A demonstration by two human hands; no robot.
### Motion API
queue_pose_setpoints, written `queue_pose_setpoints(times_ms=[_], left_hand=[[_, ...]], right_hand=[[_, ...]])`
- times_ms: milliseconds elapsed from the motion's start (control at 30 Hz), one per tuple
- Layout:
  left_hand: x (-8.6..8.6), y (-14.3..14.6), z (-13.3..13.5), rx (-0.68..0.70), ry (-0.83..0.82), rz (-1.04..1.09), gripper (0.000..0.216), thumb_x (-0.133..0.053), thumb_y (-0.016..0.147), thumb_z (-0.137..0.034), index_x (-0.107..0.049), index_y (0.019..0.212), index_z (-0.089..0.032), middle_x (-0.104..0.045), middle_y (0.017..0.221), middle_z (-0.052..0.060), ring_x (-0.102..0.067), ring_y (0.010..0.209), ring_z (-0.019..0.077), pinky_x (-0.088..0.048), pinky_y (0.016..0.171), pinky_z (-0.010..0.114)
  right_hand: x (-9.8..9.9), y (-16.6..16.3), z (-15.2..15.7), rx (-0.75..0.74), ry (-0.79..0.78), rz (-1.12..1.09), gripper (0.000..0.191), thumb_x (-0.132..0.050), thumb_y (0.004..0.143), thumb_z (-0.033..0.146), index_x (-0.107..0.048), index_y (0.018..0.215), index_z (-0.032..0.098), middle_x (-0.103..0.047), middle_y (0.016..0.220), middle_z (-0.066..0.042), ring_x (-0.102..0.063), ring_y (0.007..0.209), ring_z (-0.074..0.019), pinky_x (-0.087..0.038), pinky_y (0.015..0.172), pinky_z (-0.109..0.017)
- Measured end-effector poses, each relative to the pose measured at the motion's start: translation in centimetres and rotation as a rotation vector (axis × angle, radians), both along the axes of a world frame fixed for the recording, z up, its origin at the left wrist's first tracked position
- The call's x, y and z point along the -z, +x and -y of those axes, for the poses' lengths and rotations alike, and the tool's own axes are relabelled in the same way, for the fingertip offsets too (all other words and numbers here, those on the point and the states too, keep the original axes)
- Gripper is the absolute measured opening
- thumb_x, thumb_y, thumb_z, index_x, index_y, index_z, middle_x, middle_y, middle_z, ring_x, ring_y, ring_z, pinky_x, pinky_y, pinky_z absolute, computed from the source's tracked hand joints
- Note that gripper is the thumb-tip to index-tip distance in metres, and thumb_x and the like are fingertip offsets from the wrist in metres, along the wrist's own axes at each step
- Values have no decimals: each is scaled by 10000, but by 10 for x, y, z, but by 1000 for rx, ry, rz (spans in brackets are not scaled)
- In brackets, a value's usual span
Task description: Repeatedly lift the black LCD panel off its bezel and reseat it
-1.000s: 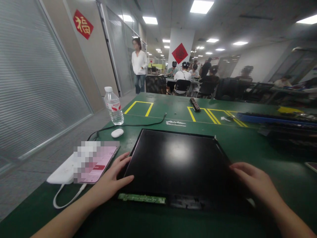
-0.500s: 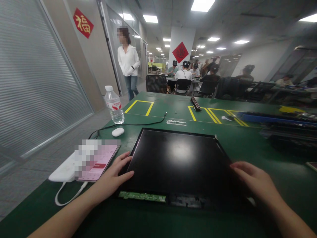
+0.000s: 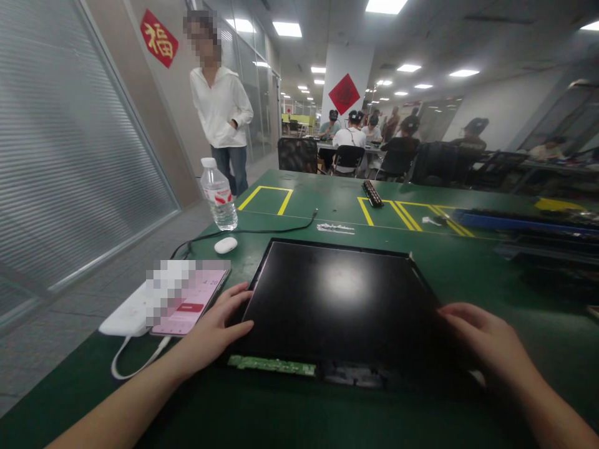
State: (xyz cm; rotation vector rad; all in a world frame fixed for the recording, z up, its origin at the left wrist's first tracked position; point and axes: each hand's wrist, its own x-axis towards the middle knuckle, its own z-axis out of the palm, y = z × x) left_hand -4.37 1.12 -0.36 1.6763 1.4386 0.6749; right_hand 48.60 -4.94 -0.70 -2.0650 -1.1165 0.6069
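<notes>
A dark, glossy display panel [image 3: 337,312] in a black frame lies face up in front of me, with a ceiling light mirrored in its surface. Along its near edge runs a narrow green circuit board [image 3: 271,365]. My left hand [image 3: 215,330] grips the panel's left side, thumb on top of the edge and the other fingers along the side. On the opposite side, my right hand [image 3: 482,327] holds the edge with thumb and fingers closed together; some of its fingertips are hidden.
Left of the panel lie a phone [image 3: 199,293] and a white power bank [image 3: 128,312] joined by a cable. Beyond them stand a water bottle [image 3: 219,196] and a white earbud case [image 3: 225,245]. Dark parts [image 3: 552,249] are stacked right. A person in white [image 3: 222,106] is near the table.
The person in white has come closer and moved left. My view has shifted slightly. Both hands keep their hold on the panel, which stays in place.
</notes>
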Motion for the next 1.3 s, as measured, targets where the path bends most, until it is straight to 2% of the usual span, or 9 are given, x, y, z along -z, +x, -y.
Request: queue_pose_setpoints(times_ms=[200,400,567,767,900,967,1067,1167,1300], left_hand=[[-4,1,0,0,-36,-16,680,-711,841,-511,-711,1467,-245,-399,1806,145,-431,1633,422,-390,1310,587],[-4,2,3,4,-33,-21,616,-700,864,-503,-716,1428,-256,-396,1812,133,-435,1629,430,-408,1303,582],[-3,-3,4,56,73,9,749,-659,954,-501,-467,1643,-279,-467,1759,156,-474,1614,373,-450,1281,572],[-8,-20,-1,251,358,-271,510,-734,961,-464,-708,1451,-329,-616,1641,109,-578,1516,373,-432,1291,579],[-12,-29,-2,333,366,-310,485,-770,941,-391,-753,1425,-379,-693,1573,63,-640,1453,342,-494,1246,516],[-13,-31,-3,368,377,-300,479,-783,928,-360,-772,1406,-385,-727,1532,55,-670,1419,332,-515,1226,495],[-15,-31,-3,394,386,-274,467,-782,927,-331,-785,1391,-386,-753,1499,55,-711,1366,315,-548,1189,464],[-20,-29,-4,396,352,-272,474,-790,911,-313,-793,1381,-368,-774,1473,65,-742,1326,314,-572,1161,456],[-24,-30,-4,403,303,-294,517,-818,875,-320,-792,1388,-374,-776,1478,62,-744,1333,331,-580,1153,465]], right_hand=[[-10,-5,-1,17,-37,11,426,-717,656,586,-845,888,252,-824,823,-115,-721,664,-303,-519,534,-384],[-12,-6,-1,17,-41,31,415,-710,647,583,-845,862,255,-841,871,-115,-747,712,-314,-538,571,-391],[-10,-2,0,-29,-29,79,425,-720,687,622,-859,883,272,-847,880,-106,-765,761,-334,-565,603,-410],[-7,2,1,-81,42,152,376,-687,754,613,-853,870,298,-840,835,-82,-760,739,-334,-586,626,-436],[-4,3,3,-95,63,225,440,-657,779,647,-856,974,307,-846,868,-67,-727,669,-309,-586,613,-447],[-4,1,3,-140,102,249,462,-650,777,650,-859,1018,315,-862,1012,-81,-770,807,-332,-617,690,-461],[-2,-1,2,-246,167,261,463,-658,769,629,-863,1049,322,-846,1216,-91,-781,1076,-364,-630,920,-499],[0,-1,0,-289,139,253,469,-659,776,620,-874,1060,313,-853,1194,-93,-785,1102,-371,-599,1031,-533],[0,0,0,-286,102,246,445,-660,795,605,-881,1045,310,-862,1147,-87,-797,1069,-371,-613,1012,-527]])
